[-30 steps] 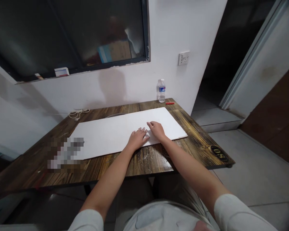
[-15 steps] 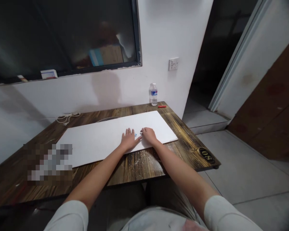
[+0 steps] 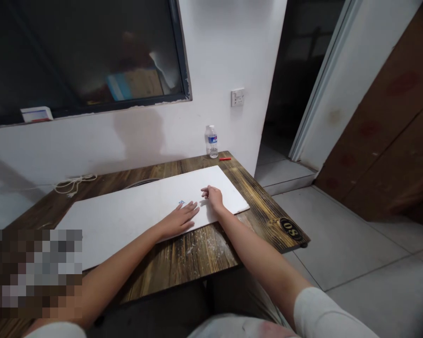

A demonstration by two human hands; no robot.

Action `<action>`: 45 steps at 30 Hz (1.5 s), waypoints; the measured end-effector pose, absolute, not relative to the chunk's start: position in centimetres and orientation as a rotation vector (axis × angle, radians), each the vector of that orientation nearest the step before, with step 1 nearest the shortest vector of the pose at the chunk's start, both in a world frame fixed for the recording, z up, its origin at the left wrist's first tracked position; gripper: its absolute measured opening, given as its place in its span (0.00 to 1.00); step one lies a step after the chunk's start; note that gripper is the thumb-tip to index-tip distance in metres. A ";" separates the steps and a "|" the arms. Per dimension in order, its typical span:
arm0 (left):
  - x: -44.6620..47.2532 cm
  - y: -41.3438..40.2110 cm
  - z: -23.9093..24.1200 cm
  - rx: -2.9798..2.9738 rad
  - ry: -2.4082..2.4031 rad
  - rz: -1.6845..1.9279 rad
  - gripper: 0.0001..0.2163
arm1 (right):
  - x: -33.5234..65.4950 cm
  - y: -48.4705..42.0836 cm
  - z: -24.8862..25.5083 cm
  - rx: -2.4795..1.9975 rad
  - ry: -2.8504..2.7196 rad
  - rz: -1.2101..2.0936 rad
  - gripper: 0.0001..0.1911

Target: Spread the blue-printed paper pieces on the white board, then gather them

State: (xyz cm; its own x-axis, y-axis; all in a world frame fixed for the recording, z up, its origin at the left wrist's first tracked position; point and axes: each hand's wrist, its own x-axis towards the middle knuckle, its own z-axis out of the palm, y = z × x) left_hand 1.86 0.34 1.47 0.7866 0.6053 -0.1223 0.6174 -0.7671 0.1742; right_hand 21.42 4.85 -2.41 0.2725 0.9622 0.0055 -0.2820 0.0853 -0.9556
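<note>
A long white board (image 3: 127, 218) lies across the wooden table (image 3: 183, 260). My left hand (image 3: 178, 219) rests flat on its near edge, fingers stretched out and a little apart. Small blue print (image 3: 182, 202) shows on the board just beyond those fingers. To the right, my right hand (image 3: 213, 197) hovers over the board with its fingers loosely bent and apart, pointing left. Nothing can be made out between them. A shadow falls on the board below this hand.
At the table's far right corner stand a water bottle (image 3: 213, 142) and a red pen-like stick (image 3: 224, 159). A white cable (image 3: 74, 184) lies at the back left. A number plate (image 3: 290, 229) marks the right corner. A blurred patch hides the left end.
The view has turned to the right. My left hand has slid left and nearer along the board, uncovering the blue print. My right hand has lifted slightly and its fingers have loosened.
</note>
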 end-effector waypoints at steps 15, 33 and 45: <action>3.5 7.7 0.3 2.522 1.679 -0.080 0.31 | 21.9 5.6 -1.8 -0.969 -0.594 1.244 0.17; -2.2 0.1 0.8 2.779 1.561 0.011 0.30 | 22.9 5.2 -1.1 -0.925 -0.430 1.277 0.17; 3.7 9.0 0.3 2.521 1.690 0.078 0.27 | 23.0 5.1 -0.5 -0.863 -0.289 1.347 0.20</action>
State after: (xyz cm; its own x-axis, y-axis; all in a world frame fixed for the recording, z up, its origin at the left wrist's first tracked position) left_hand 3.68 9.02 0.26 0.3807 0.9246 -0.0158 0.9191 -0.3765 0.1159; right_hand 22.98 5.07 -0.45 0.2424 0.9270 -0.2863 -0.7280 -0.0212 -0.6852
